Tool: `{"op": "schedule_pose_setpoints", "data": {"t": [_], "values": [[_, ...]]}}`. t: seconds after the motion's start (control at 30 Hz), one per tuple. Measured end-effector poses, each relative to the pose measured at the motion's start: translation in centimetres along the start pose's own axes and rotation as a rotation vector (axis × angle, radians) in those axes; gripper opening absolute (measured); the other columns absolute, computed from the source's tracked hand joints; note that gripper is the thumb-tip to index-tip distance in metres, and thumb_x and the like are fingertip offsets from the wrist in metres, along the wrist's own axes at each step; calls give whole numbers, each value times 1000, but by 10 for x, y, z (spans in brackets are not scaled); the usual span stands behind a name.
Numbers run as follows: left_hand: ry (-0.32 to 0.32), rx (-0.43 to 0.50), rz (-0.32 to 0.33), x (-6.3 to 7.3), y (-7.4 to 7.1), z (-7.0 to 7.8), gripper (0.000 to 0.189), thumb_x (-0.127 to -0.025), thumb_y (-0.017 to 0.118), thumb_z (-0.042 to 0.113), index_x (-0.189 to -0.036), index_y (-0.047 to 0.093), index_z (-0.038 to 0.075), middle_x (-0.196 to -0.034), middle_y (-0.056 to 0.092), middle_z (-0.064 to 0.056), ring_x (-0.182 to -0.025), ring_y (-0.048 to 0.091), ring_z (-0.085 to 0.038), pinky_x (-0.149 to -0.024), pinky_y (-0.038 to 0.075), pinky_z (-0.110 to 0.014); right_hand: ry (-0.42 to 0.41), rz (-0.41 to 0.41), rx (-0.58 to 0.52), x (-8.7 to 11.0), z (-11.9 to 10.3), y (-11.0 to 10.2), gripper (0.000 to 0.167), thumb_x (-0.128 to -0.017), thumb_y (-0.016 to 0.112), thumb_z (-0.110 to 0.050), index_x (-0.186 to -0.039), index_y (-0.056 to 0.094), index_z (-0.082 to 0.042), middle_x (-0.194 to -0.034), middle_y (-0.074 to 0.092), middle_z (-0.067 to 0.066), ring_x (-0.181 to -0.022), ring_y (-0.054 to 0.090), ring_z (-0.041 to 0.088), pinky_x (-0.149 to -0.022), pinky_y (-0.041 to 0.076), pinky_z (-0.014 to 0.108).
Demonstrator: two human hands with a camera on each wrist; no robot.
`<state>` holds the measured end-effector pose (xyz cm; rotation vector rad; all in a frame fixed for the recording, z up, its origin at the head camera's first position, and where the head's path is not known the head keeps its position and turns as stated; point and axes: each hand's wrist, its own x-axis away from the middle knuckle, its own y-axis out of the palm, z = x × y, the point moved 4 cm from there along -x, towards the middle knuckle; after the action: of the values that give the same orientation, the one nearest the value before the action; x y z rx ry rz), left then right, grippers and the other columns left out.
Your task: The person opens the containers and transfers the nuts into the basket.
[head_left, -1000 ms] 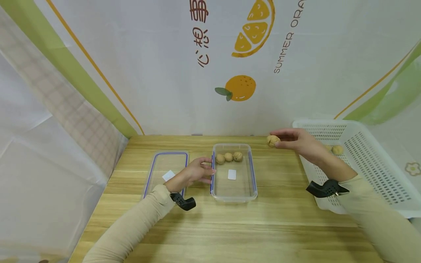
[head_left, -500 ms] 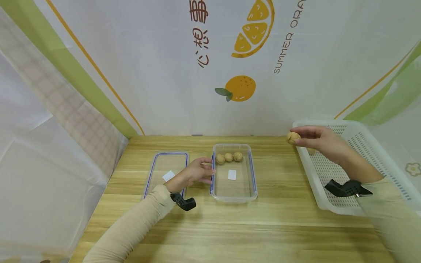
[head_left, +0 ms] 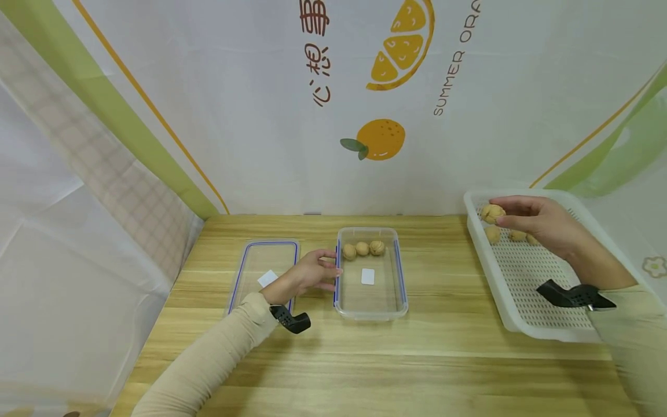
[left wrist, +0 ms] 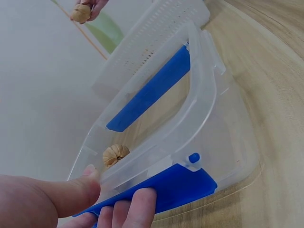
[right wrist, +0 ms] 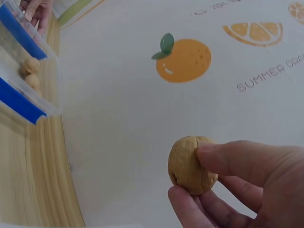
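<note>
My right hand (head_left: 544,223) pinches a walnut (head_left: 492,214) between thumb and fingers, above the far left part of a white plastic basket (head_left: 500,284). Several more walnuts lie in that basket below the hand, partly hidden by it. My left hand (head_left: 314,270) holds the left wall of a clear food container (head_left: 371,315), thumb at the rim and fingers against the blue side flap (left wrist: 185,187). Inside the container, 3 walnuts (head_left: 362,249) sit in a row along its far end.
A clear lid (head_left: 271,255) with a blue seal lies left of the container, partly under the left forearm. Everything stands on a wooden table (head_left: 365,370). Behind it hangs a white curtain (head_left: 250,145) printed with oranges.
The right hand has carried its walnut rightward, from between the container and the basket to over the basket. The left hand and the container have stayed put.
</note>
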<state>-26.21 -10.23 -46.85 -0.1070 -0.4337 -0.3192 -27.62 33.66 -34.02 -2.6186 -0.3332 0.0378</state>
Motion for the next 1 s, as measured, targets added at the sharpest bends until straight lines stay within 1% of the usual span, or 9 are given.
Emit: {"op": "schedule_pose_setpoints", "data": {"t": [0.07,0.2,0.4,0.57,0.7,0.77,0.8,0.83,1.0], "values": [[1,0,-2,0,0,1,49,-98,64,-4,-143,45,-4,-123,55,-24,-108,64,-38,-83,65,-45,9,17,19,0,4,-4,36,-101,66,-12,-135,66,-25,-110,65,-21,-101,59,2,-77,54,15],[1,-6,-5,0,-1,0,49,-98,64,-4,-143,44,-3,-125,55,-25,-108,65,-38,-84,64,-45,6,36,49,-1,12,-12,36,-101,66,-11,-136,65,-20,-108,66,-22,-99,59,0,-77,54,14],[-3,-6,-3,0,-1,0,49,-98,64,-3,-143,45,-3,-124,55,-24,-108,65,-37,-84,65,-45,2,50,43,-3,25,-21,36,-100,66,-8,-133,68,-21,-107,67,-22,-97,60,0,-76,54,13],[-10,-5,-4,1,-1,1,49,-98,64,-4,-143,45,-3,-123,55,-23,-102,66,-32,-82,65,-43,10,35,53,-3,33,-26,37,-100,67,-10,-135,66,-21,-109,66,-22,-97,58,0,-76,52,11],[-12,-1,-5,2,0,1,49,-98,65,-4,-143,45,-3,-123,55,-23,-100,66,-30,-81,66,-42,-10,31,53,-4,38,-27,37,-100,66,-8,-136,65,-15,-110,66,-21,-96,58,2,-75,53,13],[-10,-1,-4,2,-1,1,50,-98,64,-4,-143,45,-3,-124,54,-23,-101,66,-31,-81,66,-41,-29,26,49,-4,40,-28,37,-100,64,-4,-137,63,-9,-112,66,-20,-96,59,3,-75,54,14],[-10,0,-4,2,-1,2,49,-98,64,-4,-143,45,-3,-124,54,-23,-102,66,-31,-81,66,-41,-35,25,50,-5,42,-29,37,-100,64,-3,-137,63,-8,-112,66,-20,-96,59,2,-75,54,14],[-9,1,-4,2,-1,2,49,-98,64,-4,-143,45,-3,-124,55,-23,-103,66,-32,-81,66,-41,-37,29,56,-5,44,-29,36,-100,64,-3,-136,64,-9,-111,66,-21,-96,59,1,-75,54,14],[-4,3,-7,1,-1,0,49,-97,64,-5,-143,45,-4,-121,56,-21,-103,65,-33,-77,66,-39,-42,-7,77,-9,58,-33,36,-100,65,-4,-135,64,-11,-112,64,-26,-97,59,-3,-76,53,10]]}}
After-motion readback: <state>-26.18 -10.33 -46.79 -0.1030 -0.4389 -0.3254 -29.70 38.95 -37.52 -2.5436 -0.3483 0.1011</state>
